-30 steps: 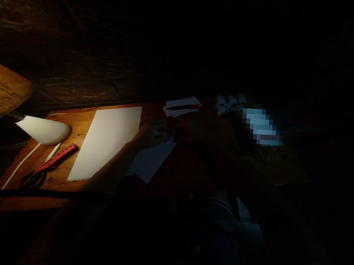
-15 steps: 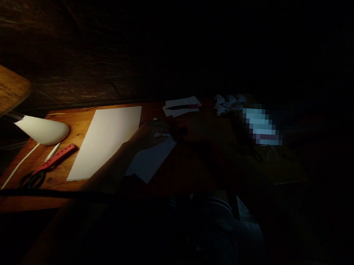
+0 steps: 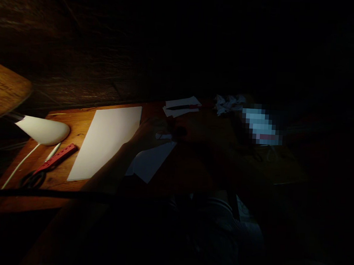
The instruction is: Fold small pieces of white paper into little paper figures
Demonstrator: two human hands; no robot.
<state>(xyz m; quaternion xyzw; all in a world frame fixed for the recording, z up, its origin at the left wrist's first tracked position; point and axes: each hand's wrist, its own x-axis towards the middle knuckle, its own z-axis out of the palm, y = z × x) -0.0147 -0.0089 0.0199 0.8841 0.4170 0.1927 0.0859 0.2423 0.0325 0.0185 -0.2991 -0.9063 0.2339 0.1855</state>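
Note:
In the dim middle of the table, my left hand [image 3: 151, 127] is closed around a small piece of white paper [image 3: 164, 136] that looks folded or rolled. Close beside it on the right, my right hand [image 3: 190, 130] is almost lost in shadow, and its fingers cannot be made out. Loose white sheets [image 3: 153, 161] lie below my left hand, partly covered by the forearm. To the left, a stack of white paper [image 3: 107, 138] catches the lamp light, with my left forearm crossing its lower right side.
A lamp [image 3: 43, 129] stands at the left, near a red power strip [image 3: 58, 157]. Behind my hands, a dark knife-like tool [image 3: 181, 107] rests on cut paper [image 3: 181, 113]. Crumpled paper [image 3: 229, 103] and a blurred bright screen [image 3: 260, 125] are at the right.
The small paper has turned slightly and now shows as a narrow, flatter piece between my hands. My left hand has shifted a little; the other objects look unmoved.

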